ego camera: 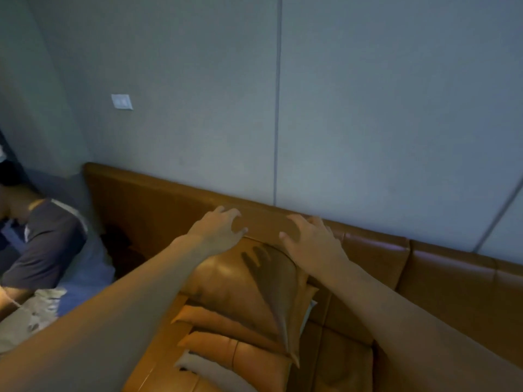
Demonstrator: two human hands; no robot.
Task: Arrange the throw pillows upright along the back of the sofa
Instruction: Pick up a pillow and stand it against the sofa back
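Observation:
A tan leather throw pillow (240, 290) stands upright against the brown sofa back (158, 199). My left hand (218, 232) hovers over its top left corner, fingers spread and curled, holding nothing. Over the pillow's top right corner is my right hand (311, 241), also with fingers apart; I cannot tell whether either hand touches the pillow. Below the upright pillow lies a stack: an orange pillow (215, 321), another orange pillow (240, 360) and a grey pillow (203, 369), all flat on the seat (158, 360).
A person in a dark shirt (42, 239) lies at the left end of the sofa, beside a patterned cloth (36, 312). The grey wall (368, 108) rises right behind the sofa back. The right sofa section (452, 284) runs on past my right arm.

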